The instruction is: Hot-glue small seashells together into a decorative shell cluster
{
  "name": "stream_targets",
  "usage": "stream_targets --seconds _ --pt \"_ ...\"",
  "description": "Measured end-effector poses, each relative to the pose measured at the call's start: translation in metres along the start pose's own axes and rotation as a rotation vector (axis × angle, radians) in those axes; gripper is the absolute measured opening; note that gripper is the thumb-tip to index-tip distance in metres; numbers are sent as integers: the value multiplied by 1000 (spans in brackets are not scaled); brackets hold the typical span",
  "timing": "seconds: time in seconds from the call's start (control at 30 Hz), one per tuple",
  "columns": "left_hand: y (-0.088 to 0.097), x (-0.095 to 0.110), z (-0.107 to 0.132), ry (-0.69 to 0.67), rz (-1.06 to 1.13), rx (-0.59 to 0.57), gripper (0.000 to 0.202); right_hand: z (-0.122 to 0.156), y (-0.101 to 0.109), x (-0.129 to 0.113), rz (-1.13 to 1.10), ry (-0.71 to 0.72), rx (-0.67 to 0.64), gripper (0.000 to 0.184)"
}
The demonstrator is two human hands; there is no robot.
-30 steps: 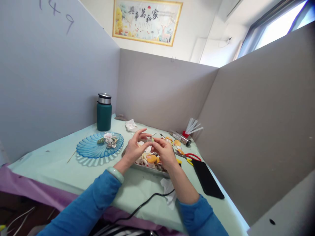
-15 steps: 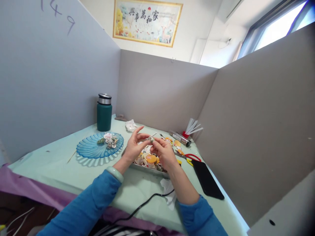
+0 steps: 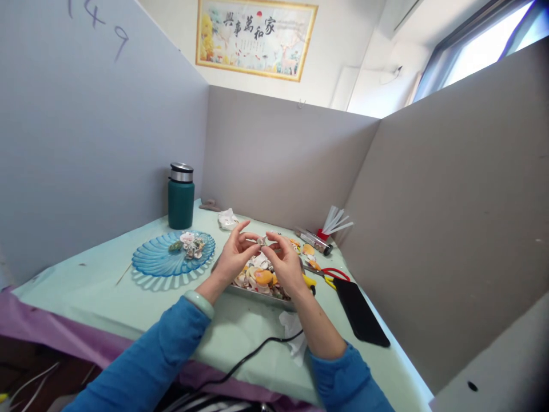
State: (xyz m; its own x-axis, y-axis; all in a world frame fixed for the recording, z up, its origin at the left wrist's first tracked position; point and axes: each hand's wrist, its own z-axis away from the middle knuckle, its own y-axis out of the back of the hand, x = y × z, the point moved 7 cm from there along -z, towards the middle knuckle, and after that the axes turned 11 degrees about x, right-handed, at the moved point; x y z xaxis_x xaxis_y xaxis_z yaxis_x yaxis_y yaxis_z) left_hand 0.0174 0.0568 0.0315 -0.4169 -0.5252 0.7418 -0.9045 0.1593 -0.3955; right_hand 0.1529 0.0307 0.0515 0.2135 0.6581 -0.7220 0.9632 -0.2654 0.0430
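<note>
Above a metal tray (image 3: 253, 296) heaped with shells (image 3: 262, 277), a small pale shell (image 3: 261, 241) is pinched at the fingertips of both hands. My left hand (image 3: 234, 254) has thumb and forefinger on its left side, the other fingers loosely bent. From the right, the thumb and forefinger of my right hand (image 3: 283, 260) meet the same piece. Its details are too small to make out. A fluted blue plate (image 3: 150, 257) lies to the left, bearing a cluster of shells (image 3: 193, 246) with a greenish one beside it.
A green bottle (image 3: 180, 203) stands behind the plate. Red-handled scissors (image 3: 337, 273), a black phone (image 3: 361, 312) and a cup of white glue sticks (image 3: 333, 222) are on the right. A crumpled tissue (image 3: 293, 337) and black cable (image 3: 257, 350) lie in front; grey partitions (image 3: 287, 160) enclose the table.
My right fingers have shifted from a downward pinch to a raised, more open hold on the shell's right side. My left hand stays nearly still.
</note>
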Motion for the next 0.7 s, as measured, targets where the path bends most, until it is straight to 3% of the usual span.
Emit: stream_targets --seconds 0.17,0.7 --pt "-4 1 3 8 -34 -31 64 2 0 -9 51 90 -4 24" --pt "-3 6 3 -46 -66 15 59 3 -1 -12 88 159 11 21"
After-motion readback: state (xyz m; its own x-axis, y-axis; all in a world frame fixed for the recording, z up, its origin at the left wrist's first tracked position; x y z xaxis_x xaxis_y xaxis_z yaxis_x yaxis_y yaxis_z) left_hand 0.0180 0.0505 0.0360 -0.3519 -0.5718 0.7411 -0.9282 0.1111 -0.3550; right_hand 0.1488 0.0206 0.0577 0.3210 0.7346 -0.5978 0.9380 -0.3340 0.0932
